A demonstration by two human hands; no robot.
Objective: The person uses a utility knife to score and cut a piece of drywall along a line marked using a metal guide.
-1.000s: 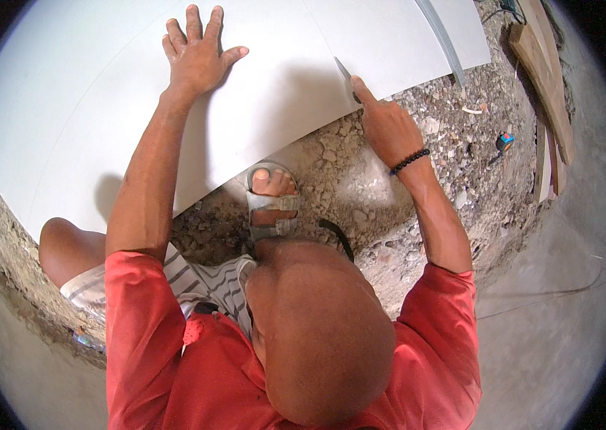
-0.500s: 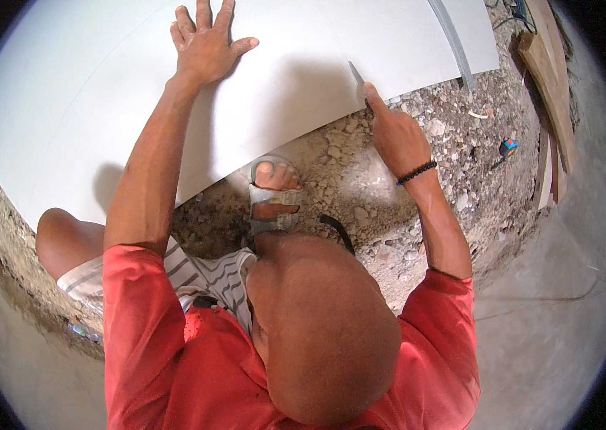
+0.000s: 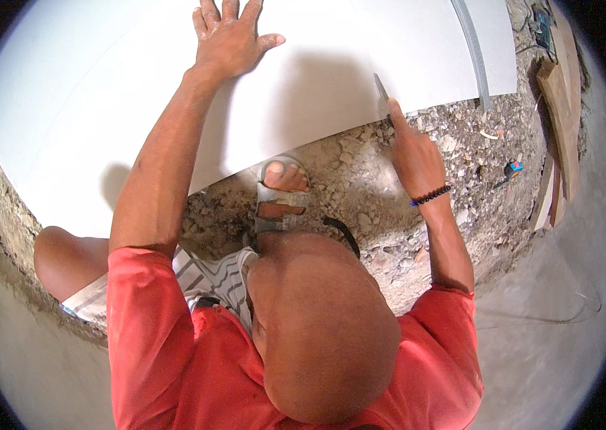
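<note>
A large white board (image 3: 138, 129) lies over the rubble in front of me. My left hand (image 3: 230, 44) is pressed flat on it, fingers spread and holding nothing. Beside the board's near edge, my right hand (image 3: 417, 159) is closed around a knife, its index finger stretched along the back. The knife's narrow pointed blade (image 3: 380, 85) reaches forward over the board; its handle is mostly hidden in my fist. A faint line runs on the board ahead of the tip. To the right, a long grey metal strip (image 3: 473, 54) lies across the board.
Broken rubble (image 3: 367, 172) spreads below the board's edge. A small blue tape measure (image 3: 513, 169) sits on it to the right. Wooden planks (image 3: 562, 129) lean beyond, with a dark tool (image 3: 543, 30) near their far end. A thin cable (image 3: 546, 319) trails over the concrete floor.
The whole view has shifted, so board, strip and planks appear farther right and lower. Both hands keep nearly the same places at the board, the right still gripping the knife.
</note>
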